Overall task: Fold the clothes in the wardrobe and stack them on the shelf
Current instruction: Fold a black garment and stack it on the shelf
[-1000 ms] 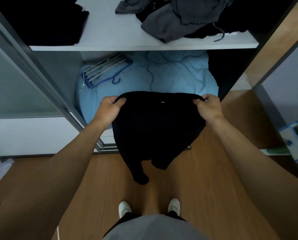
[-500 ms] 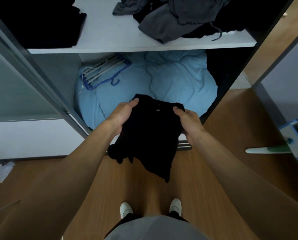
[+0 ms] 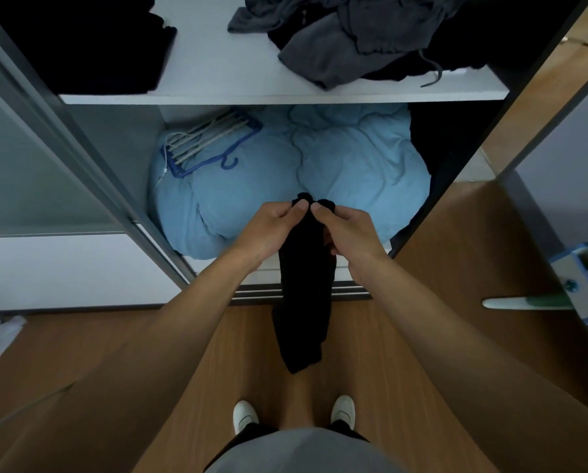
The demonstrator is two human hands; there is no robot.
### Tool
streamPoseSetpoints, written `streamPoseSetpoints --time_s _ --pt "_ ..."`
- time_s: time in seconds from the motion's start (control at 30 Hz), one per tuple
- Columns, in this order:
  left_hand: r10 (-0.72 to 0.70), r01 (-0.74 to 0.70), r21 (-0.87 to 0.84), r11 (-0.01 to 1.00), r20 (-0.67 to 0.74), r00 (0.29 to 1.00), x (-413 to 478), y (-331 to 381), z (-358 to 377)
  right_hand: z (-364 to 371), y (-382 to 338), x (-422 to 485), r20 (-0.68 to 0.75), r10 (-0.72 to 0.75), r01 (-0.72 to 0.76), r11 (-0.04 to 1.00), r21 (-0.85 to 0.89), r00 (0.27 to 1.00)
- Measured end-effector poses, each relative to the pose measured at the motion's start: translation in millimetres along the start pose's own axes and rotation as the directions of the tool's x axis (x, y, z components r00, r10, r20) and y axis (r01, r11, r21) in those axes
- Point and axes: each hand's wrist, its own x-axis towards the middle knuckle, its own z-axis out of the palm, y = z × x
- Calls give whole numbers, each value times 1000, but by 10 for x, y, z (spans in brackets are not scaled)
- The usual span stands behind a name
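black garment (image 3: pixel 304 295) | both hands pinch top | blue duvet (image 3: pixel 354 172) behind

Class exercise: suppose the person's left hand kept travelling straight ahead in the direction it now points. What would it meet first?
The left hand already pinches the black cloth garment. Going straight on, it would probably meet the puffy light blue duvet on the wardrobe floor first, though depth is hard to judge from this view.

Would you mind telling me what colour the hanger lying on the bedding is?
Blue hanger, clearest in the head view, on the light blue bedding.
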Motion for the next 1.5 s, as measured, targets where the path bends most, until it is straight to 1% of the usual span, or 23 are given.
streamPoseSetpoints --time_s 0.1,0.2,0.27,0.33,0.4,0.43,0.47,0.5,0.53,0.57,0.6,0.67,0.7,0.73,0.9,1.0,1.07,1.17,1.23,1.3,1.4,1.47,1.5 --pt "2 0 -32 1000 49 999 -6 -14 -32 -51 -52 -29 -18 7 -7 1000 3 1000" --pt "-1 6 -38 999 127 992 -2 -32 -54 -82 -65 -47 -58 4 -2 999 34 998" --pt "28 -35 37 999 181 983 -1 -27 -38 -78 -60 -61 -78 -1 1 1000 3 997" --pt "59 -83 139 987 170 984 5 -11 -11 -81 -52 -78 -56 0 -3 998 -56 998" --pt "56 -79 153 985 148 987 11 -5 -25 -122 -68 -87 -3 -17 17 995 -102 1000" --pt "46 -69 148 987 153 987 15 -8 -47 -151 -82 -90 28 -57 60 988 -140 998" --pt "34 -59 153 986 161 986 18 -12 -68 -191 -91 -83 41 -131 137 968 -212 990" --pt "25 -53 160 986 169 985 19 -14 -86 -239 -96 -64 44 -236 237 916 -323 971" --pt "19 -46 154 987 176 984 7 -4 -93 -287 -114 -58 67 -338 333 836 -436 939" --pt "8 -33 133 991 183 983 0 7 -98 -329 -132 -52 138 -413 422 748 -513 900" --pt "0 -21 108 994 192 981 -6 26 -100 -359 -148 -50 251 -451 512 675 -532 856" --pt "5 -22 72 997 224 975 -18 60 -106 -380 -170 -56 456 -428 622 601 -501 780" --pt "12 -29 67 997 243 970 -19 70 -113 -370 -183 -61 510 -398 639 588 -497 763" --pt "15 -35 69 997 264 965 -25 83 -122 -364 -185 -54 530 -378 640 585 -499 759" --pt "31 -69 100 993 341 940 -67 88 -191 -345 -193 -6 541 -360 639 570 -517 760" --pt "35 -63 73 995 342 939 -77 7 -240 -330 -192 -1 596 -333 670 515 -534 731" --pt "23 -58 98 994 323 946 -65 -67 -256 -300 -187 5 599 -317 668 492 -558 735" --pt "58 -115 197 974 273 960 -54 -110 -241 -244 -161 27 578 -316 655 463 -598 752" --pt "93 -153 241 958 243 966 -68 -138 -214 -217 -140 34 544 -318 625 493 -605 777" --pt "112 -160 222 962 212 971 -97 -208 -182 -198 -134 45 518 -300 591 533 -606 801" --pt "188 -223 266 938 150 970 -118 -369 -150 -170 -154 63 543 -188 550 532 -644 818" --pt "221 -252 300 920 133 966 -125 -467 -138 -150 -153 70 559 -103 532 485 -694 823" --pt "230 -255 321 912 114 966 -129 -504 -136 -137 -145 69 558 -90 531 461 -711 825"
